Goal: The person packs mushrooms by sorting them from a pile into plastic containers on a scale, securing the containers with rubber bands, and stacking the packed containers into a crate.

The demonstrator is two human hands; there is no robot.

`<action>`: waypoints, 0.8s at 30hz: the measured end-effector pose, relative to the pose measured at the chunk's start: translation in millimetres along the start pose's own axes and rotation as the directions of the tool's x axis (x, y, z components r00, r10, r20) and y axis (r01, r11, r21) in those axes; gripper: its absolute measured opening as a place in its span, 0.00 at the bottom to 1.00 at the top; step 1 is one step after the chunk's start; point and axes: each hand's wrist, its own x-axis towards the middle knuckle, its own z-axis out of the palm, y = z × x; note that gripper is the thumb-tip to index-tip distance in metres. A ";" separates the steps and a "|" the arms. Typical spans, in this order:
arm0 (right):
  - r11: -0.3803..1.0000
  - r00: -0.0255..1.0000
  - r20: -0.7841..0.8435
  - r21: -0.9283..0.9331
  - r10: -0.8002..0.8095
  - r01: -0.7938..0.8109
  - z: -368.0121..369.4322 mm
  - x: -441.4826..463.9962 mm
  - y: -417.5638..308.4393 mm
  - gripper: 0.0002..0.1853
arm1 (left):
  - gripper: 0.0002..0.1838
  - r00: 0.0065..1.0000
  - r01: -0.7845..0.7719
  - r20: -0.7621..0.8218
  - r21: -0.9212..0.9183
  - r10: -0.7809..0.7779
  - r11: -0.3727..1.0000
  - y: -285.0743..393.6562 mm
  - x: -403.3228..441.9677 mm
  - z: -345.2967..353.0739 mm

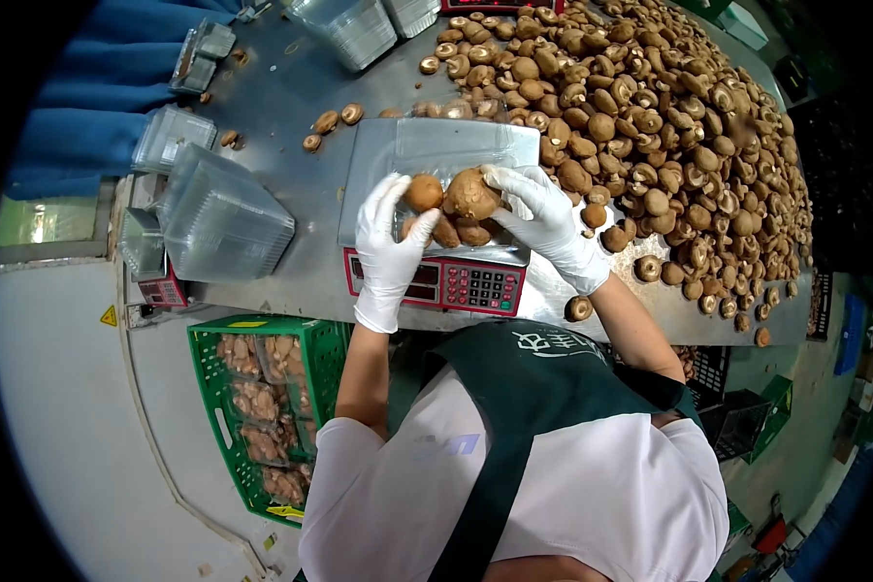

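Note:
My left hand [390, 247], in a white glove, is closed around a small brown mushroom [424, 193] at the left of a clear plastic tray. In my right hand [545, 221], also gloved in white, is a larger brown mushroom [474, 194], held between thumb and fingers. Several more mushrooms [471, 232] lie in the tray under and between my hands. The tray rests on the metal plate [359, 160] of a red scale [480, 287], whose keypad faces me. Part of the tray is hidden by my hands.
A large heap of mushrooms [650, 126] covers the right of the metal table [301, 116]. Stacked clear trays [225, 221] stand at the left, with more [347, 29] at the back. Below the table edge is a green crate [225, 427] of packed mushrooms. Loose mushrooms [326, 122] lie behind the scale.

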 end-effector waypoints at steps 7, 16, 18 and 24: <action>0.991 0.996 -0.082 0.131 0.042 -0.031 3.4 -6.2 -7.3 0.36 | 0.31 0.893 0.436 0.401 -0.665 -0.204 0.607 34.1 6.3 6.7; 0.998 0.999 0.026 0.064 -0.022 0.020 -12.0 0.1 -22.3 0.36 | 0.28 0.899 0.439 0.386 -0.784 -0.209 0.439 31.3 2.9 14.8; 0.876 0.898 0.197 0.218 0.393 -0.431 -11.3 -4.0 -26.3 0.28 | 0.23 0.783 0.619 0.543 -0.726 -0.303 0.299 29.3 6.7 9.7; 0.480 0.637 0.429 0.424 0.641 -0.768 -16.8 -1.3 -25.5 0.21 | 0.18 0.760 0.650 0.596 -0.689 -0.261 0.321 26.6 8.4 4.5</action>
